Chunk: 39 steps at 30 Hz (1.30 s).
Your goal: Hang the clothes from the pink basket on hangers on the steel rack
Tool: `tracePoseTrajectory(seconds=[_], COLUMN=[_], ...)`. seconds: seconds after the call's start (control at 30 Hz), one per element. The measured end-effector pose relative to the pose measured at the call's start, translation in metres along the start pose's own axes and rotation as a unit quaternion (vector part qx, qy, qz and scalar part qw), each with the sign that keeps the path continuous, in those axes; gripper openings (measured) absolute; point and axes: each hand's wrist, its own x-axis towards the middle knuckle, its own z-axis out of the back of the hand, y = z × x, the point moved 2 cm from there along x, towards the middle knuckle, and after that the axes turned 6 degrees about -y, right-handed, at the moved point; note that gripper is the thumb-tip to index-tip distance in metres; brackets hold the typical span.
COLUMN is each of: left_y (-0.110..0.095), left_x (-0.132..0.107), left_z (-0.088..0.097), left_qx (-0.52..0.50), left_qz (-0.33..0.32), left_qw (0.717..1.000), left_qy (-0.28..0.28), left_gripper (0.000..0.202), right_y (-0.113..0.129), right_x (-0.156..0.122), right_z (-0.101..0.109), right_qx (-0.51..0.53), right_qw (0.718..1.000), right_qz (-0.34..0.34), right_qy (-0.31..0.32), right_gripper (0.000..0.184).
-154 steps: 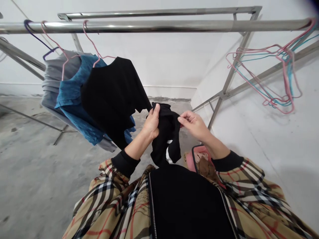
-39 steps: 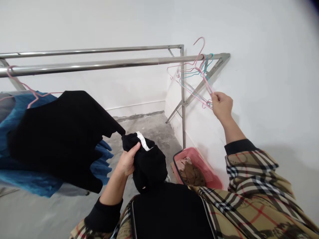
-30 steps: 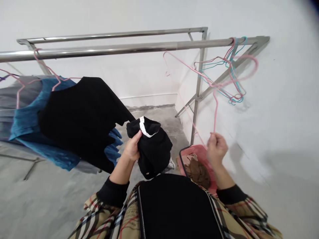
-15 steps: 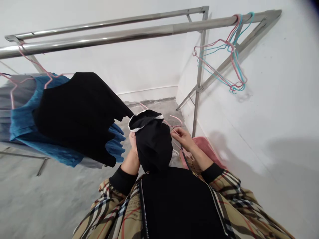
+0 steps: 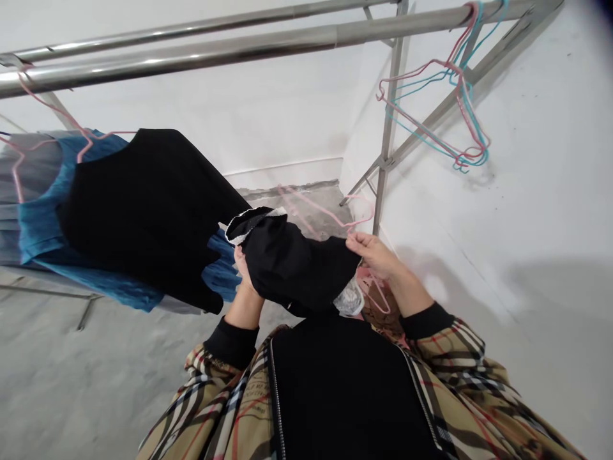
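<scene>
A black garment with white lacy trim is bunched up in front of my chest. My left hand is closed round its left end, fingers mostly hidden by the cloth. At the garment's right edge, my right hand is pinched at the neck of a pink wire hanger. The cloth's edge meets those fingertips; whether they grip it too, I cannot tell. One part of the hanger reaches out beyond the garment and another shows below my right hand. Some white lace hangs by my right wrist.
A metal clothes rack crosses ahead. On its left hang a black top, a blue garment and grey cloth. Pink and blue hangers hang at the right end, near the white wall.
My right hand has moved right with the hanger. The black garment has spread sideways toward it, and more hanger shows. My left hand has shifted slightly left, still on the cloth.
</scene>
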Motion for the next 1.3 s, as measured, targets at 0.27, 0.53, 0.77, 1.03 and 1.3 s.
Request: tracePoseTrajectory(seconds=[0.27, 0.53, 0.77, 1.03, 1.3], left_y=[0.018, 0.034, 0.052, 0.046, 0.048], left_x=[0.010, 0.041, -0.026, -0.053, -0.060], left_z=[0.005, 0.016, -0.021, -0.060, -0.066], left_qx=[-0.161, 0.015, 0.228, 0.239, 0.297], left_qz=[0.046, 0.173, -0.273, -0.315, -0.319], left_qw=[0.986, 0.982, 0.923, 0.918, 0.898], left_qy=[0.021, -0.078, -0.149, 0.016, 0.065], left_gripper=[0.040, 0.028, 0.061, 0.033, 0.047], right_y=[0.066, 0.098, 0.084, 0.067, 0.063], right_x=[0.000, 0.006, 0.013, 0.019, 0.014], right_z=[0.015, -0.008, -0.058, -0.082, -0.078], right_qx=[0.077, 0.069, -0.083, -0.168, -0.186], right_qw=[0.989, 0.986, 0.970, 0.951, 0.953], right_qz=[0.111, 0.149, 0.230, 0.255, 0.237], right_qy=[-0.066, -0.024, 0.012, 0.036, 0.027], right_gripper=[0.045, 0.041, 0.031, 0.019, 0.018])
